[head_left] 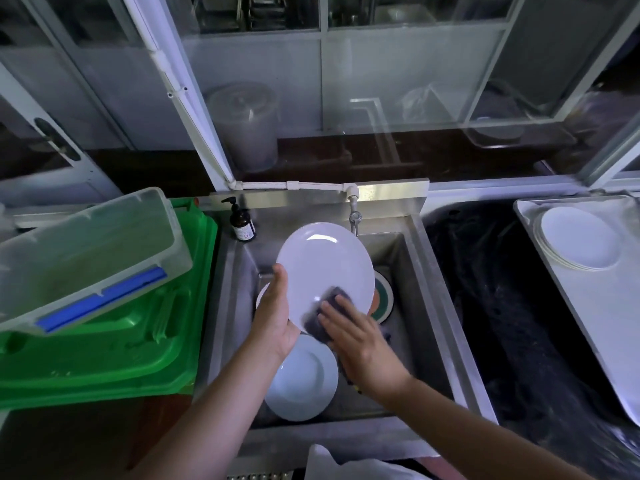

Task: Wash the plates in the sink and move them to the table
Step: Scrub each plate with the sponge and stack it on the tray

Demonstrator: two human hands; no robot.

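Fingers (337, 311) of the right hand (360, 344) lie straight and slightly spread, pressing a dark sponge (325, 315) against the lower face of a white plate (322, 268), which the left hand (275, 317) grips by its left rim, thumb on the front (tilted up above the steel sink (408, 271)). 1 more white plate (303, 379) lies in the sink below, beside a green-ringed dish (382, 299), while a stack of plates (578, 239) sits on a white tray (595, 306) on the surface at right, well apart.

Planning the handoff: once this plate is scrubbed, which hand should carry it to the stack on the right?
Probably the left hand: it already grips the plate, while the right hand presses the sponge.
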